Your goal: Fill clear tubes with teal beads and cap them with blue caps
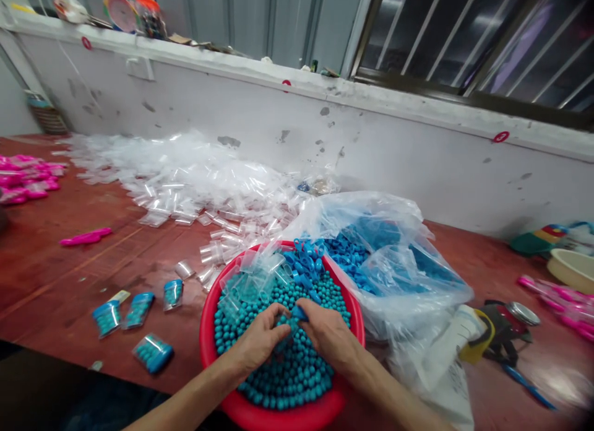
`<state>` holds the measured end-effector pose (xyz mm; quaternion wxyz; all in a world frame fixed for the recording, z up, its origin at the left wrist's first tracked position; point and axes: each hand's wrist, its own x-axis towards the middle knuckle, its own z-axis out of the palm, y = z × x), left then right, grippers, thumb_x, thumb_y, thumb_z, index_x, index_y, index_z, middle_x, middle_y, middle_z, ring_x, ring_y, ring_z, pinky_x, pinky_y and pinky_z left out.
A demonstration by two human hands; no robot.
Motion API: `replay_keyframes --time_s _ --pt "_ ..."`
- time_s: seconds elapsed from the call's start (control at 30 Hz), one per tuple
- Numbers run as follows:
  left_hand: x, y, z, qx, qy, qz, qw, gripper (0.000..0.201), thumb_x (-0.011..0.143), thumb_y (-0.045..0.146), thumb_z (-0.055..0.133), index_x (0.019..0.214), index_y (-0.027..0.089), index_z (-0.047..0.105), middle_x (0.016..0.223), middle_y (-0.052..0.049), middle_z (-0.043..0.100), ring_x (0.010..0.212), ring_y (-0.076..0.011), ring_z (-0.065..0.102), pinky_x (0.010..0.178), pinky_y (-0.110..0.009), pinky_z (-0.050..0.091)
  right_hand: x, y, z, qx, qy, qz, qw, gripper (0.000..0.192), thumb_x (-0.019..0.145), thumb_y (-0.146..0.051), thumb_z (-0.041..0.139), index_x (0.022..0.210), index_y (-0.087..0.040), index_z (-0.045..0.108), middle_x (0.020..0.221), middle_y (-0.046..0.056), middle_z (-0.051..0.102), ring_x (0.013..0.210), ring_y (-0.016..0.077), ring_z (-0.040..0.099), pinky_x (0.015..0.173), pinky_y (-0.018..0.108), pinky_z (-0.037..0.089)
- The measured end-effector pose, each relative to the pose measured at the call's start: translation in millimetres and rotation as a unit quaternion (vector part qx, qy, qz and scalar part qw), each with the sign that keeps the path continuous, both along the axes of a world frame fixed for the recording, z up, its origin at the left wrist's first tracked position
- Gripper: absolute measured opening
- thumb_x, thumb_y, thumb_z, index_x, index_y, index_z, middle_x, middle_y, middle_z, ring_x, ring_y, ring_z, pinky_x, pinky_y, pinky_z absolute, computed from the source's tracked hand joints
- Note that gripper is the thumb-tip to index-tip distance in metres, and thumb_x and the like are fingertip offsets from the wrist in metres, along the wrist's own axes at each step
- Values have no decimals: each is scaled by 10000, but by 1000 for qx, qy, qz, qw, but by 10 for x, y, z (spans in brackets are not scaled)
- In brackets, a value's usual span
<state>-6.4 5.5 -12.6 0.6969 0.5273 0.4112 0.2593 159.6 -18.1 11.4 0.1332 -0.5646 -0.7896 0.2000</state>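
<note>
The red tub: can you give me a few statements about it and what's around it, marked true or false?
1. The red tub holds teal beads. True.
2. Both hands are away from the tub. False: the left hand and right hand are over the beads.
3. Four filled packs lie left of the tub. True.
4. All the caps are in the tub. False: many blue caps are in the plastic bag.
5. Pink pieces lie at both sides of the table. True.
</note>
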Motion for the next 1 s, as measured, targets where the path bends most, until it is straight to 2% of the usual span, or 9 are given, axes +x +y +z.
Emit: replay_keyframes --time_s 0.07,0.13,0.23,0.3,0.4,0.6,0.7,0.8,1.0 --pt "-8 5 -14 8 4 11 1000 236 705 342 534 844 185 427 564 92 427 382 -34 398 313 -126 282 -21 -68 8 -2 25 52 998 387 833 -164 371 1217 -158 414 1124 119 548 1039 213 499 868 329 385" --pt "-17 11 -24 8 -6 5 1000 234 728 356 509 855 179 426 561 88 429 380 -36 402 318 -129 286 -13 -99 10 -14 76 64 995 417 851 -204 356 1265 -161 382 1186 119 513 1071 208 473 900 326 369" --pt "-16 10 -17 15 -38 -23 999 283 735 364 505 922 173 414 616 69 476 380 -32 406 326 -135 298 9 -70 -18 -63 179 8 982 349 861 -239 352 1178 -198 492 893 51 614 795 166 567 737 276 443" --pt "-6 2 -3 21 -53 -37 998 331 728 365 517 970 172 399 674 53 505 378 -28 411 321 -136 300 5 -30 -62 -103 262 -42 959 316 842 -237 391 1122 -198 532 717 6 588 622 132 548 596 234 445" --pt "8 -13 7 20 -58 -37 997 392 729 371 516 1037 174 375 714 38 525 377 -32 433 317 -138 290 -33 -1 -120 -144 355 -95 919 284 820 -261 435 1052 -181 577 629 -12 554 539 118 520 493 208 421" --pt "33 -27 25 19 -46 12 999 491 729 374 528 1137 166 353 615 71 460 361 -36 408 326 -149 283 -105 -43 -102 -67 348 -123 927 240 810 -322 479 901 -197 663 640 -1 580 556 123 526 532 220 424" --pt "54 -29 54 10 -41 20 999 518 709 383 544 1137 154 362 607 61 488 352 -43 416 316 -153 266 -105 -19 -145 -96 375 -134 912 257 806 -334 481 911 -188 665 568 -9 552 498 116 508 470 211 412" --pt "70 -32 76 0 -59 33 998 526 692 401 550 1115 145 372 587 56 516 337 -43 408 311 -157 264 -112 23 -201 -119 407 -111 899 264 794 -339 497 909 -172 666 556 -10 540 474 110 498 436 205 413" --pt "64 -24 96 6 -45 40 998 515 706 369 531 1144 165 351 645 51 539 337 -26 387 311 -149 277 -95 63 -207 -111 415 -84 899 263 830 -304 453 980 -168 621 556 -25 526 484 100 502 466 207 420"
